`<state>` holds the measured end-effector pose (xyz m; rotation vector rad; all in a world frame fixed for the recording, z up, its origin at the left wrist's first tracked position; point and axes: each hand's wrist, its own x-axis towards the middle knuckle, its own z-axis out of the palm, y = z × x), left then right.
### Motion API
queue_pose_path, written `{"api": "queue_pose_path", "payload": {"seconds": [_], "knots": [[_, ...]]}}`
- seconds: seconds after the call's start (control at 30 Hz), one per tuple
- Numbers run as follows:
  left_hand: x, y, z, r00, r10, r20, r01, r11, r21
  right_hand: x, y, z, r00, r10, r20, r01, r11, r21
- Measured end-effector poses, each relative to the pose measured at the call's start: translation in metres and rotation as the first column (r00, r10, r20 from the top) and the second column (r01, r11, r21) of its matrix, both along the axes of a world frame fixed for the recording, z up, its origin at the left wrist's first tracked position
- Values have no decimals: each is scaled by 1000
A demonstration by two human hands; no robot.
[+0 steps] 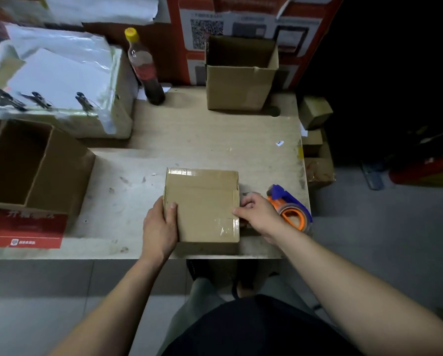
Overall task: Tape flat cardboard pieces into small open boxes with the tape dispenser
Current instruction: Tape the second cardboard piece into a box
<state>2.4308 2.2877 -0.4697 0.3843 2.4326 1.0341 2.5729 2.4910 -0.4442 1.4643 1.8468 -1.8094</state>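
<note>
A small brown cardboard box sits on the pale wooden surface, close to its near edge. Shiny clear tape runs along the far edge of the box, and more tape shines by its near right corner. The left hand holds the left side of the box, with the thumb on top and the fingers wrapped round the side. The right hand pinches the right edge of the box with bent fingers. Just to the right of the box, behind the right hand, lies the tape dispenser, blue and orange, with a roll of tape in it. Well behind the box stands an open cardboard box. Left of that one stands a bottle with a yellow cap and dark liquid inside. To the left of the small box is a big open carton. Behind the carton is a white box covered in clear plastic, with metal clips along its near side.
</note>
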Motion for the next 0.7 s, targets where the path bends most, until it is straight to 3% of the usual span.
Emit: {"api": "queue_pose_path", "payload": {"seconds": [0.13,0.33,0.6,0.7], "knots": [[-2,1,-7,999,-25,-40,26,999,21,-6,6,-5,998,65,11,-65,998,11],[-2,0,-9,998,-34,-54,36,999,33,-9,27,1,999,42,6,-40,978,-206],[-1,-3,-11,998,-20,-59,24,998,64,-32,39,-5,963,230,141,-223,973,-68],[-1,-1,-10,998,-25,-66,29,997,69,-36,47,-2,958,251,137,-238,966,-105]]}}
